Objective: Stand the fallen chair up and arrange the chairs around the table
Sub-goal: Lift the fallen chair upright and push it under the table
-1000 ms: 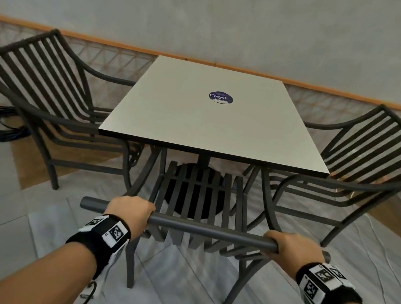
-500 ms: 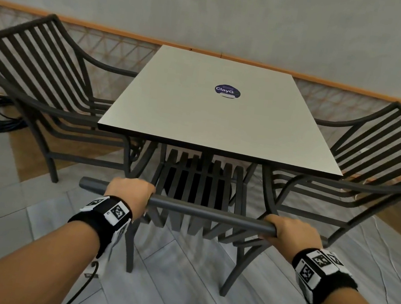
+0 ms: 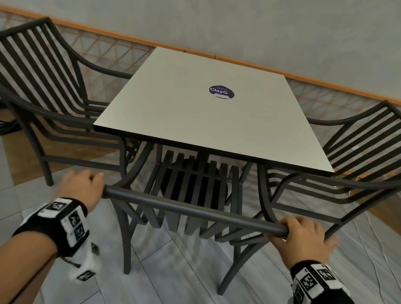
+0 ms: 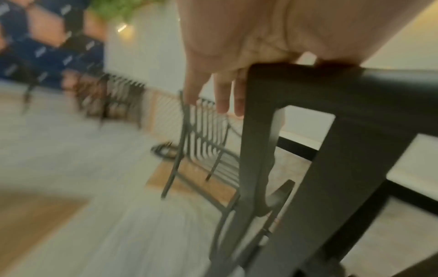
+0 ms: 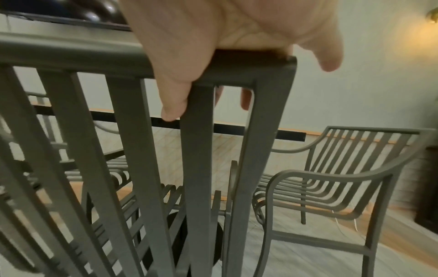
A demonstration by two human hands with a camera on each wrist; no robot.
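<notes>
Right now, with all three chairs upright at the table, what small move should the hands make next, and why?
Probably lift both hands clear. The near chair stands on its legs with its seat tucked under the table. The left hand is at the end of the top rail, its fingers straight, and the right hand rests loosely on it.

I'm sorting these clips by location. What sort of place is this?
Probably a café or food-court seating area: a square table with a round ClayGo sticker, matching slatted metal armchairs around it, and more such chairs further off.
</notes>
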